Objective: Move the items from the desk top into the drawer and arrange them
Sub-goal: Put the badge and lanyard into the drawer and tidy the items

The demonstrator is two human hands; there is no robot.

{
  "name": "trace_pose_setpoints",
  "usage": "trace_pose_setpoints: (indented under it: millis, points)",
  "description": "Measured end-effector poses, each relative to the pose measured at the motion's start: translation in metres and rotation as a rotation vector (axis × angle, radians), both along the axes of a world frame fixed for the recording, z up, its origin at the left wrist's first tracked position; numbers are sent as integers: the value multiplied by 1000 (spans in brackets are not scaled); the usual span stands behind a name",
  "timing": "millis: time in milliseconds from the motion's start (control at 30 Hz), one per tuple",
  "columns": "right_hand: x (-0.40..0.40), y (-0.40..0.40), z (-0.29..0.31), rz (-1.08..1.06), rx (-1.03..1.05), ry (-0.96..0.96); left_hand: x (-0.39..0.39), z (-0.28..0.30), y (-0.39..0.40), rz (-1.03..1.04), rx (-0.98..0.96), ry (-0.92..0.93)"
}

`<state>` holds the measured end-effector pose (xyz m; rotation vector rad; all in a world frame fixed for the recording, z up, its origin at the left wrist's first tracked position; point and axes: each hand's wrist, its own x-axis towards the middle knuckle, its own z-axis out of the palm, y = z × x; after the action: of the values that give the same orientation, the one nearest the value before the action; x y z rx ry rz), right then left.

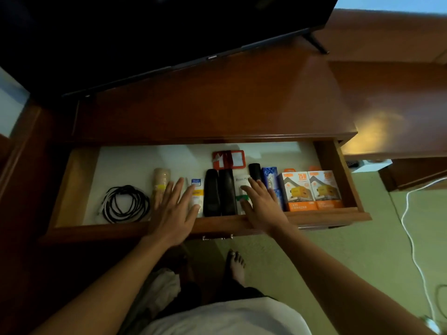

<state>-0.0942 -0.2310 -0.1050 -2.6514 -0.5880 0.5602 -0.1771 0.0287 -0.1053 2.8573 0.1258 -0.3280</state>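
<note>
1. Both palms are flat with fingers spread, holding nothing: left hand [173, 211] over the tubes [196, 197], right hand [260, 204] on the white box [242, 189].
2. Between them lie two black remotes [219, 193]; nudging inward gently should square up the row.
3. The items sit in the open drawer [169, 229]; the desk top [217, 102] beyond the fingertips looks bare wood beneath a television [145, 32].
</note>
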Motion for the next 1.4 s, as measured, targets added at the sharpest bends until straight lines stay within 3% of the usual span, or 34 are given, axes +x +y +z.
trace_pose_setpoints:
  millis: [333, 633, 1167, 1400]
  points:
    - [-34, -16, 6, 101, -236, -220, -34, -2, 10, -134, 197, -75]
    - [-39, -27, -1, 79, -214, -261, -31, -6, 10, -136, 227, -96]
    - [-14, -21, -2, 101, -220, -273, -7, -6, 18, -83, 215, -109]
    - [34, 5, 9, 84, -253, -220, 43, 4, 24, 4, 62, -67]
